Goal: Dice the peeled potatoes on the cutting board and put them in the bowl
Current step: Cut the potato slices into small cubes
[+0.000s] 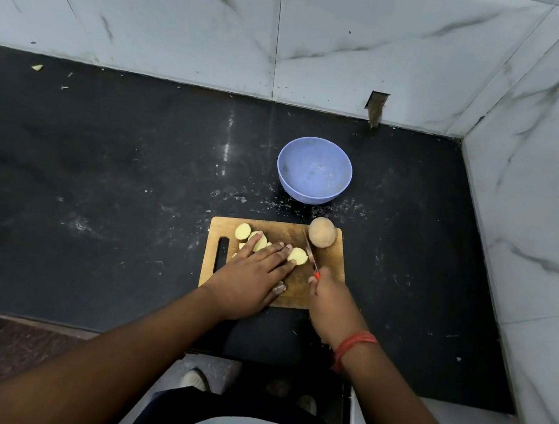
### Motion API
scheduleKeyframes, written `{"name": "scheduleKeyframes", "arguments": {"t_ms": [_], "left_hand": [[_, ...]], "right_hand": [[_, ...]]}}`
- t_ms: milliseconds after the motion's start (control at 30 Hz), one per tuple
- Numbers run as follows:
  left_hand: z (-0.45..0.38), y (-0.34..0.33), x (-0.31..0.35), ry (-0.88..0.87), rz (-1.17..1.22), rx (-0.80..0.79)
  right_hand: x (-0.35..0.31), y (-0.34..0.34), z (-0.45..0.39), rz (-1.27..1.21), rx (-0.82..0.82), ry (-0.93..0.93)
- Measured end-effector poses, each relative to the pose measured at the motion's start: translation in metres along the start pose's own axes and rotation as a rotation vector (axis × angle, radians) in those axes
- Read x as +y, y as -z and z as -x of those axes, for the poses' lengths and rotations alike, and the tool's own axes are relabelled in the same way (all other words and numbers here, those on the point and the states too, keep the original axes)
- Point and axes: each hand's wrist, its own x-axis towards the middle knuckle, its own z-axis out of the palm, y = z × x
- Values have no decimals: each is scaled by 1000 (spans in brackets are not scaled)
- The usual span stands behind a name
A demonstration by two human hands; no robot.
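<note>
On a wooden cutting board point(329, 270) near the front edge of a black counter point(88, 198): pale potato slices point(296, 254), spread across the board's far-left part, some hidden under the left hand point(253, 274), laid flat with fingers straight and pressing down on them. Gripped in the right hand point(330, 305), fingers curled round an orange handle: a knife point(311, 256), blade just right of the nearest slice and pointing toward a whole potato point(321, 232) perched at the board's far right corner, partly over the rim. Just beyond the board, apart from it: a blue bowl point(311, 187), nothing visible inside. Bare counter stretching wide to the left, scattered scraps point(37, 67) at the far-left back; marble-tiled wall point(546, 219) closing in on the right and behind. Red thread band point(353, 346) on the right wrist.
</note>
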Motion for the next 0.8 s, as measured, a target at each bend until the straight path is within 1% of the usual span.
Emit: {"name": "scheduleKeyframes", "arguments": {"t_ms": [167,300,400,433,500,600,700,800], "left_hand": [[0,1,4,5,-35,-14],[0,2,7,19,-53,-21],[-2,3,8,25,-74,-30],[-3,4,9,25,-85,-32],[-2,6,10,28,-98,-47],[-2,6,12,48,-91,-56],[0,4,15,64,-92,-66],[0,4,15,70,-93,-64]], "right_hand": [[-6,-6,3,123,-70,-74],[-15,-6,2,149,-158,-126],[-28,-8,-6,121,-184,-245],[-30,-7,-5,126,-197,-260],[-25,-10,6,141,-221,-227],[-8,-12,36,146,-230,-307],[3,-11,48,135,-200,-237],[-2,-1,43,125,-155,-172]]}}
